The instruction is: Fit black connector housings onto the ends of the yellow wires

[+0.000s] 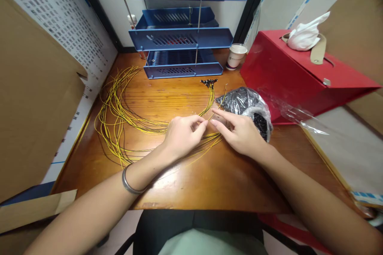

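Note:
My left hand (182, 133) pinches the end of a thin yellow wire (214, 113) at mid-table, fingertips closed on it. My right hand (239, 133) meets it from the right, index finger stretched toward the same wire end; whether it holds a small part I cannot tell. A bundle of yellow wires (119, 115) loops across the left of the wooden desk (185, 183). Several finished wire ends with black tips (208, 82) lie fanned out behind the hands. A clear plastic bag of small black parts (248, 105) sits just behind my right hand.
A blue stacked letter tray (182, 39) stands at the back. A paper cup (236, 55) sits beside it. A red box (299, 75) with a tissue on top fills the right. Cardboard panels (32, 99) wall both sides.

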A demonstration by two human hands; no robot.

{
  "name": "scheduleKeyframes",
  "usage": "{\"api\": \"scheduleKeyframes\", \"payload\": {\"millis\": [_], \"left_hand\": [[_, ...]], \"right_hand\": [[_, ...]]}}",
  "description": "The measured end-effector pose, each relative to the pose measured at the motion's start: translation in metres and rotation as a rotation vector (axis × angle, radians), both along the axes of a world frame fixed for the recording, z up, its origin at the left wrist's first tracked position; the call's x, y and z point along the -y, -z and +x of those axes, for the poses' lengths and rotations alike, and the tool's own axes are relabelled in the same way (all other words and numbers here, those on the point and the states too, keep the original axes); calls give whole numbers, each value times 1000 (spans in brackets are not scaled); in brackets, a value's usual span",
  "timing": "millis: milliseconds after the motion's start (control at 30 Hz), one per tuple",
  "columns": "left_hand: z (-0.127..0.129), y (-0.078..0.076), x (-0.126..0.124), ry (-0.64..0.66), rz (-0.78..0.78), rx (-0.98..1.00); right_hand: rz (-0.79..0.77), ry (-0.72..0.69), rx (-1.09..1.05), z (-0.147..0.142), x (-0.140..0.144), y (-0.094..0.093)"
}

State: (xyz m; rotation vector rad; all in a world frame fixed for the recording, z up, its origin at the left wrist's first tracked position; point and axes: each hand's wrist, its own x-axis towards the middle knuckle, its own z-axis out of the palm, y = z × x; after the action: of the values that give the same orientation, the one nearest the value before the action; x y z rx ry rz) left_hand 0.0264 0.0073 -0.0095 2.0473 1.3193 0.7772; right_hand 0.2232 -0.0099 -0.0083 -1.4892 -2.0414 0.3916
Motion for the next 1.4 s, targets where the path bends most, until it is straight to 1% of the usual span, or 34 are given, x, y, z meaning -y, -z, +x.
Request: {"api": "scheduleKeyframes", "payload": {"millis": [67,100,267,333,400,500,567,633,733,800,833,967,1033,1100,1200,1267,1333,1400], "left_hand": [[0,0,0,-1,-3,0],[0,0,0,0,0,-2],[-1,2,0,10,14,-18],[-1,2,0,9,10,-22],[-1,1,0,8,3,-25],[-1,-1,-1,4,-3,-27],[-1,-3,-1,0,-2,-32],[-1,-4,-1,4,0,-40],[-1,-4,-2,5,13,-53],[-1,-4,-3,-2,23,-63],[-1,-4,-3,-6,23,-67],[-1,-6,-2,-18,15,-79],[-1,-6,-2,-21,10,-84],[-1,-6,-2,-15,7,-84],[-1,-5,-1,-4,15,-76],[-1,-5,-1,-3,23,-69],[-1,-4,-1,-3,28,-68],[-1,-4,-1,-6,29,-73]], "right_hand": [[4,36,7,2,-2,0],[1,26,-1,3,-2,-1],[-19,-153,-76,-2,4,-1],[-24,-178,-72,-4,5,-2],[-40,-122,-44,-4,4,-2],[-31,14,5,0,1,-3],[-11,48,0,2,0,-3],[0,1,-35,1,1,-3],[1,-153,-67,-3,5,-3],[-8,-189,-49,-6,7,-3],[-12,-171,-32,-6,7,-3],[8,13,48,-1,1,-3],[26,70,58,2,0,-2],[22,58,25,1,1,-2],[-14,-55,-32,-4,5,-3],[-31,-90,-4,-6,7,-3],[-22,-29,48,-6,5,-2],[1,92,94,-3,2,-2]]}}
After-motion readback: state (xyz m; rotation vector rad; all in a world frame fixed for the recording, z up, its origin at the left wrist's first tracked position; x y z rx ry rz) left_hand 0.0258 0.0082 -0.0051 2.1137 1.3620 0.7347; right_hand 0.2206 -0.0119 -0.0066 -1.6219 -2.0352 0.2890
